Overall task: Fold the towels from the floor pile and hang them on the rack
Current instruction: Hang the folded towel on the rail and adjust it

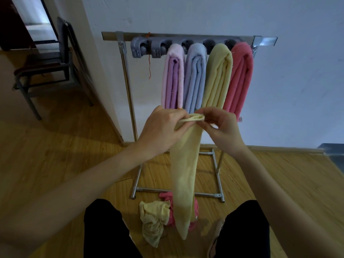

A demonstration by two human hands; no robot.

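Both hands, left hand [163, 125] and right hand [216, 121], are pinching the yellow towel [183, 174]'s folded top, while four towels are hanging along the rack [186, 37]'s right end and a floor pile [158, 218] is waiting.

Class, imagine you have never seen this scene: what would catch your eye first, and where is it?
First, the four folded towels hanging side by side on the rack by the wall: pink, blue, yellow, red. Then, in front of them, the left hand and right hand pinching the top of a long yellow towel that hangs toward the floor pile.
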